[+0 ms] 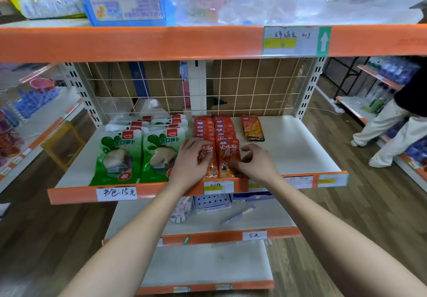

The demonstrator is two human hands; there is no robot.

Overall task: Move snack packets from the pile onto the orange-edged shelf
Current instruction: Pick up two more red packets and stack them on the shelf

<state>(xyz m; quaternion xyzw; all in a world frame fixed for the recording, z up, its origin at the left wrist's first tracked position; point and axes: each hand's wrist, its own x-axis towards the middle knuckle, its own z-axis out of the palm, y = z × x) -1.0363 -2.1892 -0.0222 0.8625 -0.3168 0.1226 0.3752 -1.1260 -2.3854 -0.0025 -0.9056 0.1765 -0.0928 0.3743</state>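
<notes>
Two bare arms [129,239] reach up from the bottom of the view to the shelf [76,172] with the orange front edge. The hands are close together, side by side, at the front of two rows of red packets [227,155].

The left hand [190,160] lies on the front packet of the left row, with its fingers bent down over it. The thumb is hidden, so I cannot tell if it is really holding the packet or just pressing on it. The right hand [255,164] has its thumb and curled fingers nipping the right side of the front packet in the right row.

The red packets stand in the middle of the shelf, leaning back one behind the other. Green packets [120,155] lie just beside them on the left. One orange packet [252,128] lies alone near the back on the right. I cannot see the pile they come from.

These packets look small, light and flat. They seem soft and bendy, with a shiny, slippery skin. I think they would slide or tip over like dominoes if pushed. The best place to take hold is probably the flat sealed edge at the top or side, between thumb and fingers. A gentle squeeze should do, because the food inside might squash.
</notes>
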